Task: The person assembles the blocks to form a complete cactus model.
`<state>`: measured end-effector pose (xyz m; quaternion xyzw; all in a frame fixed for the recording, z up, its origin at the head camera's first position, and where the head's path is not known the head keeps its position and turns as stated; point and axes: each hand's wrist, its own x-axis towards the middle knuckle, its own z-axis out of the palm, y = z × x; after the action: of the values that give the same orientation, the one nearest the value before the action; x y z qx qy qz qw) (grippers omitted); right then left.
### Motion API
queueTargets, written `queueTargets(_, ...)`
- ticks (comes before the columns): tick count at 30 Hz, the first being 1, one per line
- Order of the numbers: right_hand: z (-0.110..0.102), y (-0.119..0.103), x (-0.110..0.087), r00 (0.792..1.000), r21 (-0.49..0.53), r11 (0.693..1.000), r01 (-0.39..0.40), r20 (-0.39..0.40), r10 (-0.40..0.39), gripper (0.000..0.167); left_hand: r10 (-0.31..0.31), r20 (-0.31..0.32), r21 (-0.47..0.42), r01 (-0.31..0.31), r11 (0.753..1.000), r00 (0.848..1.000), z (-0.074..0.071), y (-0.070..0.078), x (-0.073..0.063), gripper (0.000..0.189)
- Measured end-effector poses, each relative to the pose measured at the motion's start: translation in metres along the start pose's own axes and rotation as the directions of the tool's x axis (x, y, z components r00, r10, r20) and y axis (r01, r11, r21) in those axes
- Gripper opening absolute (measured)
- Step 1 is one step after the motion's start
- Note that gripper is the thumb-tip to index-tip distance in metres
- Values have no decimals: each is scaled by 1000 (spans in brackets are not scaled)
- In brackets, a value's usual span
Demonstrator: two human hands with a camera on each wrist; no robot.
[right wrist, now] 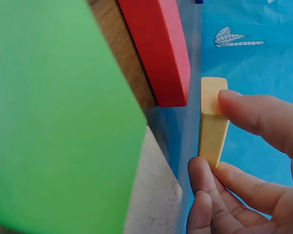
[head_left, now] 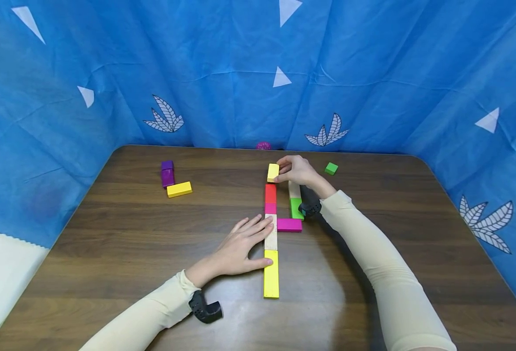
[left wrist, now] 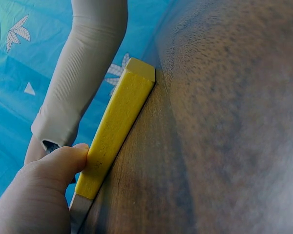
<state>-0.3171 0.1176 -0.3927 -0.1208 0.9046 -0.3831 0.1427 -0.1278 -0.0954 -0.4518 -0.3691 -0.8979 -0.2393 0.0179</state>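
A row of blocks runs up the middle of the table: a yellow block (head_left: 271, 283) nearest, then a white block (head_left: 270, 241), a pink block (head_left: 270, 208) and a red block (head_left: 270, 193). My left hand (head_left: 239, 248) rests on the row from the left, fingers spread over the white block and thumb on the yellow one. Beyond the red end, my right hand (head_left: 299, 171) pinches a pale yellow block (right wrist: 213, 122) between thumb and fingers. In the right wrist view, that block stands apart from the red one.
Right of the row lie a magenta block (head_left: 289, 225), touching it, and a green block (head_left: 295, 208) with a whitish block (head_left: 294, 189) behind. A small green block (head_left: 331, 168) sits far right. Purple blocks (head_left: 168, 178) and another yellow block (head_left: 179, 189) lie far left.
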Motion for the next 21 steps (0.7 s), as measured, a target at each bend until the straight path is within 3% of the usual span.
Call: queueTargets(21, 6, 3, 6, 997, -29, 999, 21, 72, -19, 60, 3, -5, -3, -3, 1000, 1000, 1, -1, 0, 82)
